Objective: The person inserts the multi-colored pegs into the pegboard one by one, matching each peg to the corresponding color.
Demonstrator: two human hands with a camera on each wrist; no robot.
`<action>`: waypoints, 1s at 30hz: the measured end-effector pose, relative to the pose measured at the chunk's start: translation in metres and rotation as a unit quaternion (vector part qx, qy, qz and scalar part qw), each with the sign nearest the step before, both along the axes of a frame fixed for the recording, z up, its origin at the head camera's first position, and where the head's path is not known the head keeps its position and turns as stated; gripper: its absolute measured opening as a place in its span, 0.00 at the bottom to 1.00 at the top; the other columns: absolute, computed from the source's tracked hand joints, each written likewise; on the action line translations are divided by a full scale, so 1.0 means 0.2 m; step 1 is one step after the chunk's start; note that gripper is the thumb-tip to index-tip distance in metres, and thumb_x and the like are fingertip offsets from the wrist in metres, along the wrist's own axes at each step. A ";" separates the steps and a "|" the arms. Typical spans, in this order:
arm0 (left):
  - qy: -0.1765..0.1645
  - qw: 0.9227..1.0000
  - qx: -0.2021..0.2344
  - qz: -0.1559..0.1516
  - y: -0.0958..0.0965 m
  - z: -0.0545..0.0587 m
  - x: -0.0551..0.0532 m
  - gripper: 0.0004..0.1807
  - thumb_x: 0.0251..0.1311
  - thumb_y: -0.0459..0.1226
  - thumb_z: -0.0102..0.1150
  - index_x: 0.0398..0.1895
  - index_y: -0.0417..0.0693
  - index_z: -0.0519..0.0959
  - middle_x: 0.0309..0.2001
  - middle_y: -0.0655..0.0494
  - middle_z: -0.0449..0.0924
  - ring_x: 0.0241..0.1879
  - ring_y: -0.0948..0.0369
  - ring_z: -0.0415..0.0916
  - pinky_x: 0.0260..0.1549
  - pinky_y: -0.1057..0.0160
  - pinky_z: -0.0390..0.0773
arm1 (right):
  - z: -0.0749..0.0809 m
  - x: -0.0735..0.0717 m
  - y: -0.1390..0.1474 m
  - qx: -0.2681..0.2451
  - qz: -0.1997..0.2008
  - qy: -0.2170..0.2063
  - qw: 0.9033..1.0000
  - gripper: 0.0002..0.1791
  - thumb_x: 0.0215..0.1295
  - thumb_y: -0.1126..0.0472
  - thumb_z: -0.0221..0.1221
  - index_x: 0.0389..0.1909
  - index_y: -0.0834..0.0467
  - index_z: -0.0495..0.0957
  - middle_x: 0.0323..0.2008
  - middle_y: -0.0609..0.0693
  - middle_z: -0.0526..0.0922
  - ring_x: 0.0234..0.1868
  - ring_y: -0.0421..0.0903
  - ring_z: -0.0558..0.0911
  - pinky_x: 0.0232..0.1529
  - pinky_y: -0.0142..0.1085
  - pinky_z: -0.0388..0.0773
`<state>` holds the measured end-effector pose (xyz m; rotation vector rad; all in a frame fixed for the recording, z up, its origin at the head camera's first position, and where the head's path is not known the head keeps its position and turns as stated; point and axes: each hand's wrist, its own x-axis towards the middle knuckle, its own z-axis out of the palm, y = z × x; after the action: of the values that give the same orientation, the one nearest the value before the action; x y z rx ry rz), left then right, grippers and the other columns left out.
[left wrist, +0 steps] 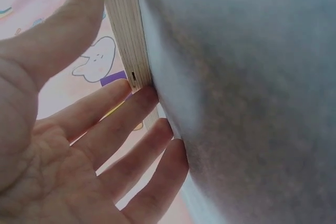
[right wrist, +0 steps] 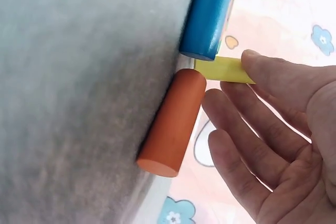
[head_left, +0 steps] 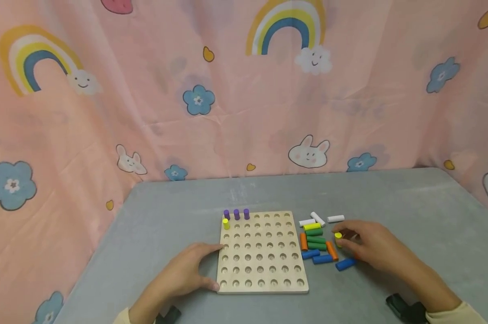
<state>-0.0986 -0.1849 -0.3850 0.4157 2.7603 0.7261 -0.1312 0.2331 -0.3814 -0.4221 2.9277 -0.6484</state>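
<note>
Pegboard (head_left: 267, 276) of pale wood lies flat on a grey table (head_left: 187, 198), three purple pegs (head_left: 236, 214) standing at its far-left corner and one yellow peg (head_left: 226, 224) just nearer. Right of the board, past a scatter of loose pegs (head_left: 322, 259), the right hand (head_left: 375, 245) pinches another yellow peg (head_left: 338, 236), long axis roughly upright; whether its foot touches the table, I cannot tell. The board's bare holes (head_left: 270, 245) lie to that hand's left. The left hand (head_left: 187, 270), farther from the pinched peg, rests fingers outstretched against the board's left side.
</note>
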 end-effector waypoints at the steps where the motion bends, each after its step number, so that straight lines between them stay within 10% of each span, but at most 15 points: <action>1: -0.002 1.000 0.001 0.001 0.00 0.00 0.00 0.50 0.32 0.50 0.82 0.67 0.54 0.74 0.65 0.49 0.76 0.68 0.45 0.69 0.67 0.39 0.68 | 0.00 0.00 0.00 0.003 0.000 0.001 1.000 0.14 0.62 0.53 0.67 0.47 0.50 0.83 0.40 0.43 0.86 0.40 0.42 0.83 0.43 0.48 0.84; 30: 0.012 1.000 -0.002 0.000 0.02 -0.01 0.02 0.51 0.29 0.50 0.82 0.66 0.52 0.75 0.63 0.50 0.78 0.65 0.46 0.71 0.65 0.40 0.71 | 0.21 -0.10 -0.49 -0.047 0.120 0.080 0.988 0.12 0.65 0.56 0.65 0.49 0.49 0.84 0.41 0.40 0.86 0.42 0.39 0.83 0.43 0.37 0.82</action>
<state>-0.0953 -0.1803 -0.3866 0.4272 2.7827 0.7194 -0.1518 0.1351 -0.3387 -0.8582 2.9315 -0.7518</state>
